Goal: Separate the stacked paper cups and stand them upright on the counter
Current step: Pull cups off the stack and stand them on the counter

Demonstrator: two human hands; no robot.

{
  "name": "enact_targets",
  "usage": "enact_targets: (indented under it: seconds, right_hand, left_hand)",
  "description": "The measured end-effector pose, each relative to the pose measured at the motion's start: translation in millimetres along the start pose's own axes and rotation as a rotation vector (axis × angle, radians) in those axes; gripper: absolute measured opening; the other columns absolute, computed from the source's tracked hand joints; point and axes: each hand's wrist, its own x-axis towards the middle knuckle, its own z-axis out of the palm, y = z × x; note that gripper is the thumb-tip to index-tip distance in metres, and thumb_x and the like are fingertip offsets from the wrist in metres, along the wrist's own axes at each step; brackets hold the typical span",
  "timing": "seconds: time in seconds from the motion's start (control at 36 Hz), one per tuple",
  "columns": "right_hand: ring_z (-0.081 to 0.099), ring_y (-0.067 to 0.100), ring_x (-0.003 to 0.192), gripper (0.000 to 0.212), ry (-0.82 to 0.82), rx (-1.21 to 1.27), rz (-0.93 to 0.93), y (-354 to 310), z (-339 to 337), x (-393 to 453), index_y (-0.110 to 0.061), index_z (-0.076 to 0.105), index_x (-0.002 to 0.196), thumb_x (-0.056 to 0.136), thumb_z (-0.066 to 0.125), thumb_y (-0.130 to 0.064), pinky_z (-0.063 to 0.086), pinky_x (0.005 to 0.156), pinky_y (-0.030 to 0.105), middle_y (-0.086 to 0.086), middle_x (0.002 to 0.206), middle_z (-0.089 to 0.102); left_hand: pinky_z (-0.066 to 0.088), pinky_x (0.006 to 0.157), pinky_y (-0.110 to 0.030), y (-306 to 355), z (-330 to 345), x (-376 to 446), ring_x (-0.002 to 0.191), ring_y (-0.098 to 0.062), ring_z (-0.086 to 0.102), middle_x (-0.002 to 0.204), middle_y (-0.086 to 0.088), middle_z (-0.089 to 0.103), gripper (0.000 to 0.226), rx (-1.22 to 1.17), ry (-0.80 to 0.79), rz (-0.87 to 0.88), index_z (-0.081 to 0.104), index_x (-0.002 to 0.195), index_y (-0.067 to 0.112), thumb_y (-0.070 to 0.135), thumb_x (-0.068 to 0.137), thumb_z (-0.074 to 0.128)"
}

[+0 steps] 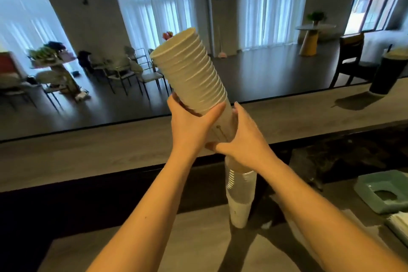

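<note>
Both bare arms reach up from the near edge of the counter (66, 157). Left hand (189, 126) wraps around the paper cup stack (192, 73), held in the air and tilted. Right hand (242, 137) grips the bottom cup. These cups look light, thin and easy to crush, so hold them softly near the rims.

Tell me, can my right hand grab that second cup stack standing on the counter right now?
Probably not yet: the right hand grips the paper cup stack, though the second stack stands unobstructed just below it.
</note>
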Motion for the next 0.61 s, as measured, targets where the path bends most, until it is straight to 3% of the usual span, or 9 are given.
enact_targets:
  seconds: [0.11, 0.19, 0.25, 0.31, 0.39, 0.44, 0.5, 0.53, 0.61]
  right_hand:
    - [0.040, 0.020, 0.139, 0.131, 0.010, -0.052, -0.180, -47.0, 15.9, 21.6, -0.041, -0.001, 0.155, 0.059, 0.089, -0.051, 0.043, 0.107, 0.051, -0.003, 0.156, 0.036]
    - [0.055, 0.025, 0.123, 0.119, 0.003, -0.138, -0.229, -71.4, 34.5, 29.2, -0.041, 0.003, 0.153, 0.067, 0.084, -0.051, 0.050, 0.096, 0.050, 0.001, 0.142, 0.051]
    - [0.061, 0.025, 0.109, 0.112, -0.072, -0.167, -0.240, -81.9, 50.2, 26.4, -0.043, 0.005, 0.151, 0.068, 0.079, -0.055, 0.053, 0.088, 0.049, 0.002, 0.130, 0.057]
    - [0.062, 0.023, 0.101, 0.111, -0.125, -0.180, -0.275, -91.1, 67.2, 21.3, -0.044, 0.008, 0.148, 0.062, 0.075, -0.062, 0.055, 0.082, 0.048, -0.002, 0.123, 0.059]
    - [0.060, 0.019, 0.101, 0.109, -0.213, -0.135, -0.337, -104.7, 92.8, 15.3, -0.043, 0.012, 0.147, 0.062, 0.076, -0.063, 0.054, 0.082, 0.046, -0.008, 0.121, 0.058]
    - [0.059, 0.016, 0.101, 0.107, -0.269, -0.087, -0.343, -112.6, 105.4, 13.4, -0.044, 0.013, 0.147, 0.065, 0.078, -0.060, 0.054, 0.083, 0.044, -0.012, 0.120, 0.057]
    - [0.057, 0.014, 0.104, 0.106, -0.326, -0.051, -0.340, -125.5, 120.2, 12.0, -0.043, 0.014, 0.149, 0.067, 0.080, -0.058, 0.052, 0.085, 0.040, -0.016, 0.120, 0.054]
    - [0.056, 0.013, 0.106, 0.105, -0.351, -0.036, -0.338, -131.9, 126.8, 11.4, -0.043, 0.014, 0.149, 0.068, 0.080, -0.057, 0.051, 0.086, 0.038, -0.017, 0.120, 0.052]
    - [0.054, 0.012, 0.108, 0.102, -0.401, 0.006, -0.332, -151.1, 149.9, 12.0, -0.044, 0.018, 0.148, 0.069, 0.082, -0.055, 0.049, 0.087, 0.035, -0.019, 0.120, 0.050]
  left_hand:
    - [0.051, 0.086, -0.019, -1.5, -27.5, 0.8, 0.107, 0.003, 0.058, 0.123, 0.012, 0.054, 0.097, -0.102, 0.037, -0.068, 0.032, 0.133, 0.023, 0.041, 0.057, 0.089]
    - [0.055, 0.090, -0.037, -9.6, -59.1, 1.3, 0.114, -0.015, 0.062, 0.132, 0.000, 0.057, 0.106, -0.210, -0.093, -0.288, 0.031, 0.140, 0.023, 0.052, 0.055, 0.088]
    - [0.055, 0.090, -0.039, -8.2, -88.4, 4.7, 0.115, -0.022, 0.062, 0.137, -0.003, 0.053, 0.110, -0.252, -0.103, -0.382, 0.022, 0.147, 0.025, 0.055, 0.062, 0.085]
    - [0.048, 0.100, -0.041, -2.5, -124.0, 12.5, 0.122, -0.020, 0.052, 0.139, 0.003, 0.042, 0.101, -0.118, 0.139, -0.317, 0.006, 0.150, 0.031, 0.053, 0.077, 0.073]
    - [0.037, 0.107, -0.039, 7.7, -180.8, 26.3, 0.128, -0.018, 0.038, 0.137, 0.003, 0.044, 0.063, 0.217, 0.440, -0.071, 0.025, 0.146, 0.028, 0.047, 0.094, 0.054]
    - [0.043, 0.092, -0.033, 13.2, -211.5, 39.3, 0.110, -0.012, 0.050, 0.115, 0.007, 0.058, 0.034, 0.350, 0.328, -0.012, 0.050, 0.126, 0.023, 0.043, 0.100, 0.042]
    - [0.038, 0.070, -0.032, 20.4, -243.1, 50.3, 0.079, -0.014, 0.052, 0.088, -0.007, 0.059, 0.046, 0.513, 0.139, -0.055, 0.057, 0.097, 0.006, 0.043, 0.104, 0.031]
    - [0.034, 0.067, -0.033, 25.2, -257.6, 54.7, 0.074, -0.017, 0.048, 0.083, -0.014, 0.055, 0.053, 0.588, 0.058, -0.083, 0.056, 0.091, 0.000, 0.044, 0.104, 0.029]
    - [0.039, 0.072, -0.028, 40.7, -304.2, 62.8, 0.077, -0.017, 0.056, 0.085, -0.003, 0.061, 0.050, 0.614, -0.120, -0.169, 0.062, 0.087, 0.008, 0.046, 0.102, 0.034]
